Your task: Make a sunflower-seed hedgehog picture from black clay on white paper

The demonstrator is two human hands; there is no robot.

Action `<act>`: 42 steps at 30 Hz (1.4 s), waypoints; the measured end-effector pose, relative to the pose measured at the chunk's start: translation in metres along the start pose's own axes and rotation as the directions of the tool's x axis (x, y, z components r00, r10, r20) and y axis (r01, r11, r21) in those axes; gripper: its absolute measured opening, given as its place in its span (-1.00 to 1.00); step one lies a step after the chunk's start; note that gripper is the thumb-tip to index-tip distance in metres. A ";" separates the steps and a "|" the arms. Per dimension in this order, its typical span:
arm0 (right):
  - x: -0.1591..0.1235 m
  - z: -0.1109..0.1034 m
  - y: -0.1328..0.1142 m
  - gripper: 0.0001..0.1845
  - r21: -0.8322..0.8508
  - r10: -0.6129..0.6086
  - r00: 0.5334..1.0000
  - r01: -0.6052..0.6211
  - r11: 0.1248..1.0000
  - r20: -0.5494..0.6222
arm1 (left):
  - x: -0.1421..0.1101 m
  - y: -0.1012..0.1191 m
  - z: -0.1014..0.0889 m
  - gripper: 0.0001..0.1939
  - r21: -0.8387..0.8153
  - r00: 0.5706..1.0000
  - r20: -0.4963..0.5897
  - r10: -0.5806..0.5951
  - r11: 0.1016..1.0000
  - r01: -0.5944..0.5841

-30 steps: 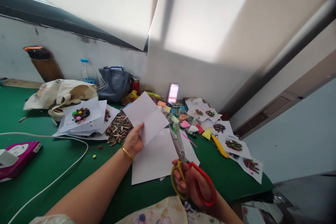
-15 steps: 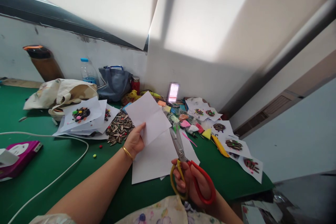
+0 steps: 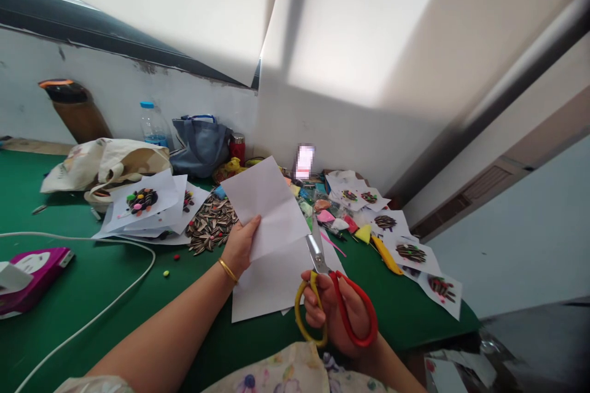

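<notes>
My left hand (image 3: 242, 242) pinches the lower left edge of a creased white sheet of paper (image 3: 271, 206) and holds it up above the table. My right hand (image 3: 338, 310) has its fingers through the handles of a pair of scissors (image 3: 319, 258), one handle yellow and one red. The scissor blades are parted and reach the right edge of the held sheet; whether they cut into it I cannot tell. Beneath lies a larger white sheet (image 3: 258, 298), partly covered by the held one. Sunflower seeds (image 3: 207, 224) are heaped left of my left hand.
A paper stack (image 3: 157, 196) with seed pictures lies left, before a cloth bag (image 3: 124, 156) and a blue bag (image 3: 198, 144). Coloured clay packs (image 3: 325, 216), a yellow cutter (image 3: 386, 255) and seed pictures (image 3: 412, 253) lie right. A white cable (image 3: 115, 298) crosses the green table.
The held sheet has turned slightly and shifted right with my left hand. The scissors have moved a little and now meet the sheet's right edge.
</notes>
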State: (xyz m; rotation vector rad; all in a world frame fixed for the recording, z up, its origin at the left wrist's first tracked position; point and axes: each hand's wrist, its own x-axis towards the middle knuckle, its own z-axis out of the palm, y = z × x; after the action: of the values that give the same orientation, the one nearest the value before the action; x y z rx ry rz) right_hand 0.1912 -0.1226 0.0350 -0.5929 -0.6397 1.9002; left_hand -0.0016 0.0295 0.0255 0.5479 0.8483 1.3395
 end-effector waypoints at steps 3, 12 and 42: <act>0.000 0.001 -0.003 -0.43 0.008 -0.007 1.000 0.007 1.000 -0.007 | -0.002 0.002 0.002 -0.61 -0.005 0.999 0.013 0.032 0.999 -0.032; 0.000 -0.004 -0.004 -0.47 0.059 -0.010 1.000 0.011 0.998 -0.009 | -0.007 0.008 0.008 -0.55 -0.049 0.998 0.060 0.036 0.998 -0.033; 0.009 -0.010 0.000 -0.44 0.128 -0.053 0.998 0.049 0.991 0.033 | -0.013 0.004 0.008 -0.54 0.052 0.986 0.134 -0.101 0.994 0.094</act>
State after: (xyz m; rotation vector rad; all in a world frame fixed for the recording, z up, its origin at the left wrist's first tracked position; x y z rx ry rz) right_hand 0.1940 -0.1128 0.0268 -0.4576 -0.5474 1.8914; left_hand 0.0018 0.0181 0.0364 0.6185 0.7845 1.1823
